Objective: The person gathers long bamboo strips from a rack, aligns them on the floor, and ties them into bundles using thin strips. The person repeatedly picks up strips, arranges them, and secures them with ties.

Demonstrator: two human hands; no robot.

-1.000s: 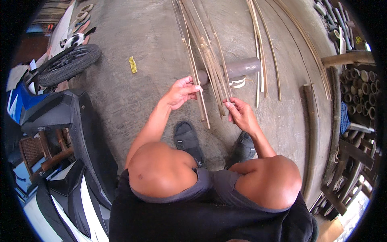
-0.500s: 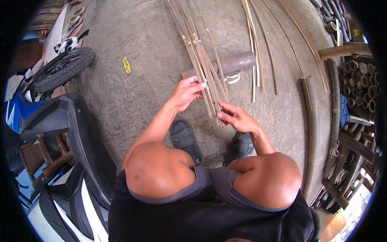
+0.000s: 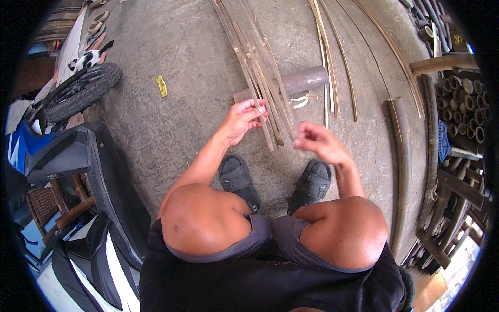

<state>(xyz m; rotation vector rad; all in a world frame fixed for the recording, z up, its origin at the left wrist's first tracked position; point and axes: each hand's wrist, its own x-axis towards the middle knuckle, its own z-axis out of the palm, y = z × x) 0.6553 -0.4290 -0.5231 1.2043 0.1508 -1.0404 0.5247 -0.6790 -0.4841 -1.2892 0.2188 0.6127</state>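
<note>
Long, thin bamboo strips (image 3: 251, 62) run away from me in a loose bundle, their near ends above my feet. My left hand (image 3: 240, 122) is closed around the bundle near this end, thumb on top. To its right, my right hand (image 3: 325, 144) pinches the near end of a separate bamboo strip (image 3: 283, 99), which is smeared by motion and spread away from the others. Beneath the strips a thick, dark bamboo pole (image 3: 309, 79) lies crosswise on the floor. A pale curled strip (image 3: 299, 102) rests beside it.
More bamboo strips (image 3: 349, 78) lie on the concrete floor to the right, beside a long bamboo pole (image 3: 403, 156). Cut bamboo tubes (image 3: 464, 106) are stacked at far right. A motorbike (image 3: 93, 171) stands at left, with a cat (image 3: 86, 60) beyond its wheel. A yellow wrapper (image 3: 162, 86) lies ahead.
My right hand has moved right, drawing a strip apart from the bundle. My left hand keeps its hold in nearly the same place.
</note>
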